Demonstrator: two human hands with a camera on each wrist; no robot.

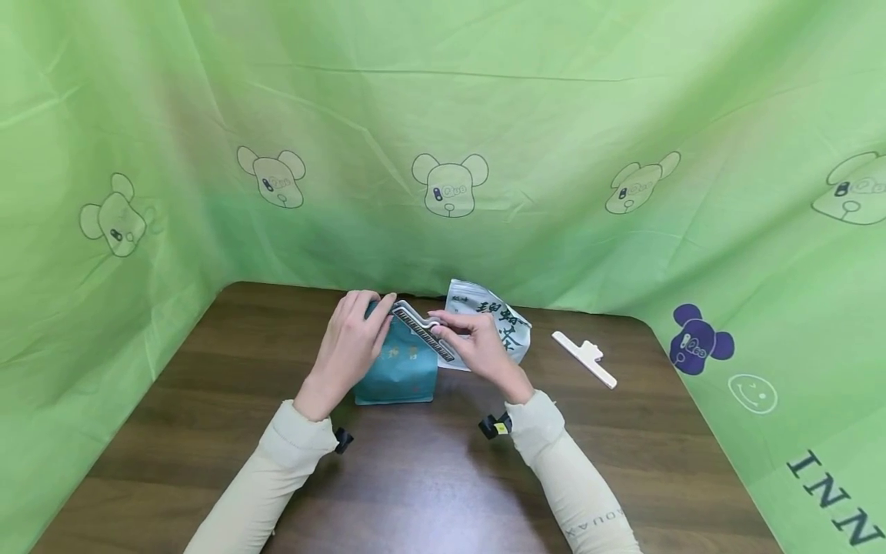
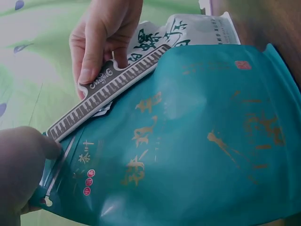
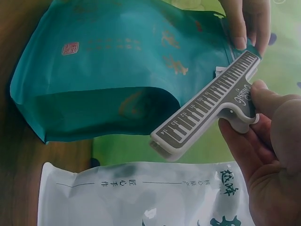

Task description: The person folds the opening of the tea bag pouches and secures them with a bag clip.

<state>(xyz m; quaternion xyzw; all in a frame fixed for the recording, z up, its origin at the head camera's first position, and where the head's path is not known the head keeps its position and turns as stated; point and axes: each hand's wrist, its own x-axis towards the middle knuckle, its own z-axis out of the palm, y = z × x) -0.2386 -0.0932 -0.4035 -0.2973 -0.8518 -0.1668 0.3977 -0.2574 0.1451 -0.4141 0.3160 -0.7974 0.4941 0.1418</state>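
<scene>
A teal tea bag (image 1: 398, 373) stands upright on the table, with gold lettering on its front (image 2: 188, 141). At its top edge the left hand (image 1: 349, 338) pinches a corner between thumb and fingers. My right hand (image 1: 481, 346) pinches the handle of a grey bag clip (image 3: 211, 101) printed with piano keys. In the left wrist view the clip slants across the bag's top, one end close to the left thumb. Whether its jaws grip the bag there cannot be made out. Just behind the right hand is a white tea bag (image 1: 515, 327) with dark green characters.
A white bag clip (image 1: 584, 359) lies on the brown wooden table (image 1: 429, 477), to the right of the white bag. Green cloth (image 1: 360, 100) with printed bear heads hangs behind the table and along both sides.
</scene>
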